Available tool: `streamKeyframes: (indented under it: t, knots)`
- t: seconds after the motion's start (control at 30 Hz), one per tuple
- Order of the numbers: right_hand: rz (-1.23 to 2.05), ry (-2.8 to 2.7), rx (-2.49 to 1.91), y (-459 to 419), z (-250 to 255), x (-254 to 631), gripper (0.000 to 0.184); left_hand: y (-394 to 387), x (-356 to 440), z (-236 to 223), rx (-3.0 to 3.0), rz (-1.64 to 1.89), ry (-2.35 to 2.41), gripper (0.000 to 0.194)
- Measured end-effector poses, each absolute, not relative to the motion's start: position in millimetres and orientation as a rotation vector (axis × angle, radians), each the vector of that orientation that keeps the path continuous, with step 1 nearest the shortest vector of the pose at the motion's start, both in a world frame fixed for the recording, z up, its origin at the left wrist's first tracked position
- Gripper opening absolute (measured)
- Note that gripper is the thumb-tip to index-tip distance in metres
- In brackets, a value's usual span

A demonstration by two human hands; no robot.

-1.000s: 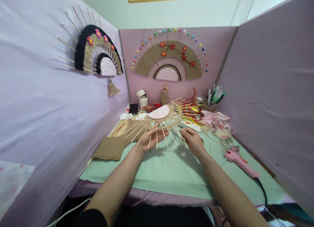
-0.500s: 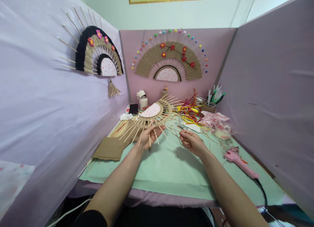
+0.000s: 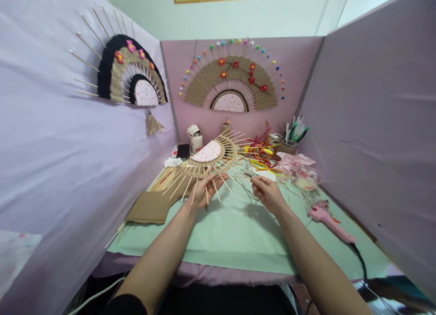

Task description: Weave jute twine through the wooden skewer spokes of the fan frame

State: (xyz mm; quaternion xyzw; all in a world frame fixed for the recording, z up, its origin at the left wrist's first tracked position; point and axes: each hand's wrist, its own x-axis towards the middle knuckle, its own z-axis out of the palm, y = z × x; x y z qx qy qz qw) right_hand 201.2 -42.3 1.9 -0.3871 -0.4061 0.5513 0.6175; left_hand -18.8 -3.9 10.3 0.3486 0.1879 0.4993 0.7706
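My left hand (image 3: 206, 187) is palm up under a half-round fan of thin sticks, holding it from below near its front edge. The fan has a pink-dotted white half-circle (image 3: 208, 151) at its centre and a band of woven twine (image 3: 232, 157) round that, with bare stick ends fanning outward. To the right of the fan, my right hand (image 3: 267, 193) is closed in a pinch on a thin strand of twine. Loose twine (image 3: 243, 181) hangs between the fan and this hand. Brown cardboard (image 3: 150, 207) lies left of my left hand.
A pink glue gun (image 3: 332, 224) with a black cable lies at the right. Colourful pipe cleaners (image 3: 262, 158), a dotted cloth (image 3: 294, 162) and a tool pot (image 3: 289, 147) stand behind. A bottle (image 3: 196, 141) and phone (image 3: 183, 151) are back left. Finished fans hang on the partitions.
The view has turned slightly right. My right hand has drawn a little up and away from the fan. My left hand keeps holding the fan in almost the same place.
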Motion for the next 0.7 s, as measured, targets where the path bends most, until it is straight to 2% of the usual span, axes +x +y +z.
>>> streamKeyframes:
  t: [0.17, 0.43, 0.7]
  knots:
    - [1.237, -0.970, -0.967, -40, -1, 202, 0.029, -5, -22, 11, 0.751, 1.011, 0.342, 0.060]
    - [1.050, -0.921, -1.005, -35, -4, 203, 0.033, -15, -26, 9, 0.816, 0.697, 0.246, 0.059]
    - [0.986, -0.879, -0.918, -34, -3, 206, 0.031, -15, -29, 13, 0.822, 0.706, 0.270, 0.059]
